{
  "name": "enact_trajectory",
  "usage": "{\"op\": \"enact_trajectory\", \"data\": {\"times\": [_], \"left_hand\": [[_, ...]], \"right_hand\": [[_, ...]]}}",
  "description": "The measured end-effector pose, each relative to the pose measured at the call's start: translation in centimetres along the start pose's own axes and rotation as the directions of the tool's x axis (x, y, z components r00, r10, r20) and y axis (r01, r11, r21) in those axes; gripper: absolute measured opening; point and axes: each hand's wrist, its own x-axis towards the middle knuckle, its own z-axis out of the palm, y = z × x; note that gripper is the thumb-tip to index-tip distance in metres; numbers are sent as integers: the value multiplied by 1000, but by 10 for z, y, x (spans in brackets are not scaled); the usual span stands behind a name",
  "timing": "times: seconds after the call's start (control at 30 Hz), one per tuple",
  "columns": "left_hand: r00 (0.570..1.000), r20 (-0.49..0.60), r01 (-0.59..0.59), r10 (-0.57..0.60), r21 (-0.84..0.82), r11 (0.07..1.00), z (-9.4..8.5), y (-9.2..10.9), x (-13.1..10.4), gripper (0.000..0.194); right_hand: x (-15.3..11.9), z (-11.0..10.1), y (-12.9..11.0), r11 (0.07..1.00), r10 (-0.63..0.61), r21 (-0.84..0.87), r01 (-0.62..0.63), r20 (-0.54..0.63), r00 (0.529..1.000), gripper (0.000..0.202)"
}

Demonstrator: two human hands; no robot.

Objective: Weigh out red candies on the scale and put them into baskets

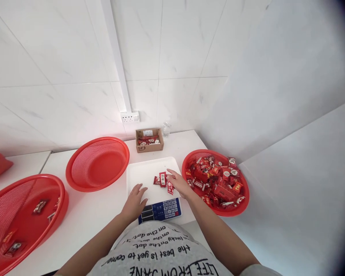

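Observation:
A digital scale with a white weighing tray (145, 166) stands before me, its blue keypad panel (158, 211) on the side nearest my body. Several small red wrapped packets (162, 178) lie together on the tray, right of its middle. My right hand (178, 183) is over the tray's right side, index finger stretched out, beside the packets; whether it touches them I cannot tell. Fingers spread and holding nothing, my left hand (135, 201) rests at the tray's near left edge.
A red basket (244, 207) heaped with red packets stands right of the scale. Left are a red basket (97, 165) and a nearer basket (61, 184) with several packets. Behind the scale stand a cardboard box (150, 148) of packets and a clear container (166, 130), near a wall socket (130, 116).

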Motion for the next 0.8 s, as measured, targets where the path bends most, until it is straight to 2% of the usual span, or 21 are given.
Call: {"op": "enact_trajectory", "data": {"times": [0.1,0.23,0.37,0.53,0.67,0.8], "left_hand": [[1000,-2,20,-20,119,993,3,-4,4,41],[999,-11,50,-49,224,973,1,-10,4,45],[998,7,60,-63,200,978,-2,-13,8,47],[998,59,35,-38,54,998,-5,2,26,45],[997,39,-68,65,80,994,-2,15,38,46],[987,34,-163,160,168,972,5,14,47,44]], "right_hand": [[1,0,0,999,30,23,-30,-33,999,54],[2,-4,4,997,72,2,-72,-145,987,49],[4,5,8,995,76,-47,-83,-128,989,46],[6,25,2,999,12,31,-11,-33,999,46],[5,26,-6,989,68,138,-59,-58,996,53],[4,21,-9,977,87,203,-72,-67,994,63]]}}
